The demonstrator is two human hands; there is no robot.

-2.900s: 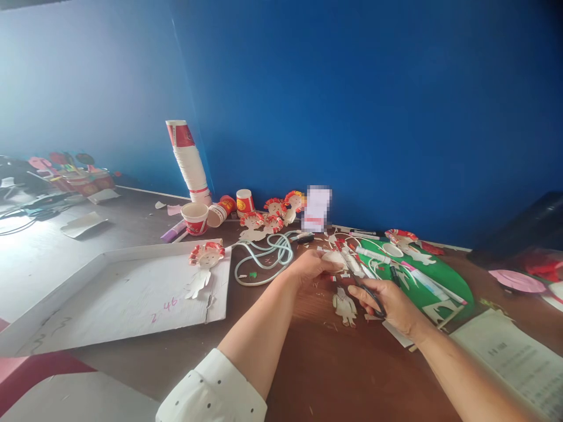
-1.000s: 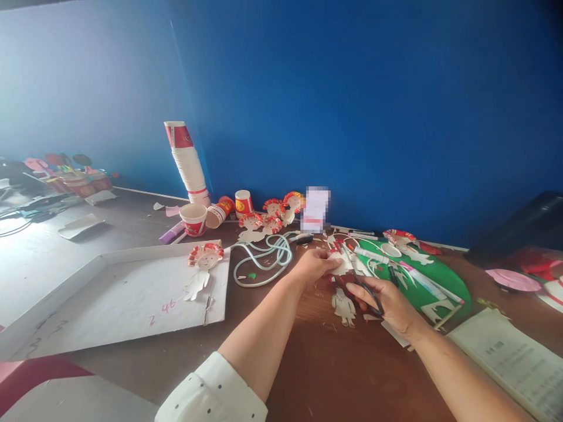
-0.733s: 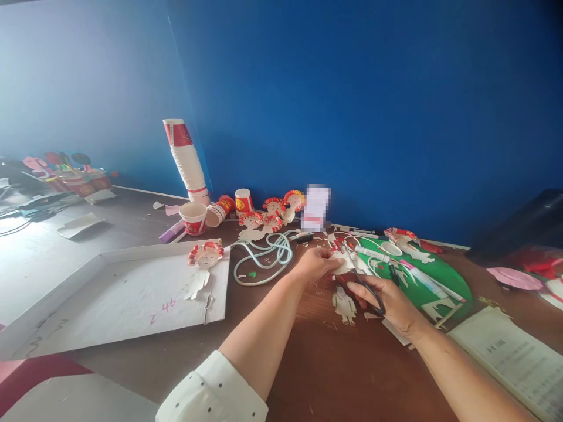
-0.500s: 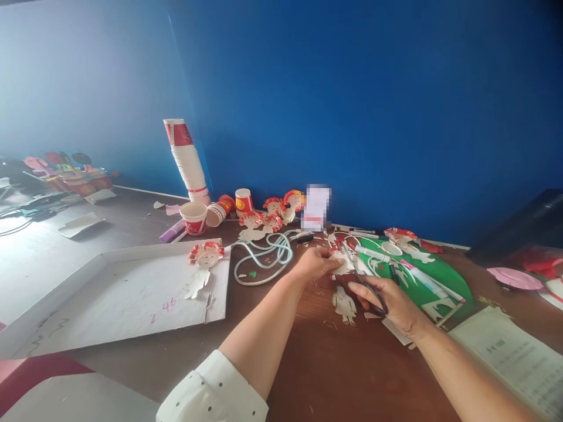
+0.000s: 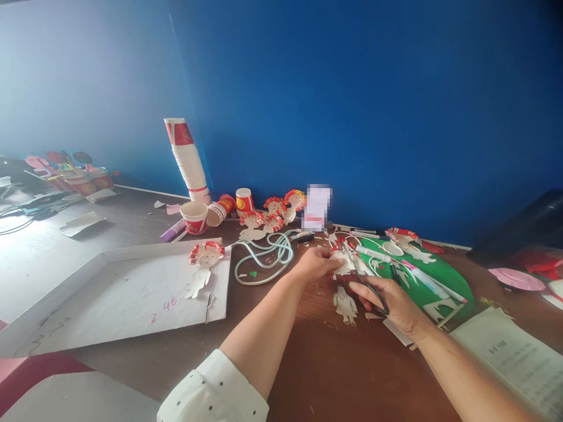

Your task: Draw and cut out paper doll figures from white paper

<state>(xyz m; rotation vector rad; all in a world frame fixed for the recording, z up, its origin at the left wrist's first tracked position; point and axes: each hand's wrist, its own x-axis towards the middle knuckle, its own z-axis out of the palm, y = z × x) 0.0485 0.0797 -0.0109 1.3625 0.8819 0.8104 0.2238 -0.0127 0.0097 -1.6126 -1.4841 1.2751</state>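
My left hand (image 5: 317, 263) pinches a white paper piece (image 5: 343, 264) above the brown table. My right hand (image 5: 387, 298) is closed round the dark handles of a pair of scissors (image 5: 375, 295), whose blades point up and left to the paper. A white figure-shaped cutout (image 5: 345, 306) lies on the table just below the hands. Behind and right of them, a green sheet (image 5: 455, 281) carries markers and white pieces. The exact meeting of blades and paper is too small to tell.
A white tray (image 5: 127, 293) with a paper doll (image 5: 206, 255) stands at the left. Behind are stacked paper cups (image 5: 189, 167), a coiled pale cable (image 5: 264, 281) and several red-haired dolls (image 5: 272, 223). An open booklet (image 5: 505, 351) lies at the right.
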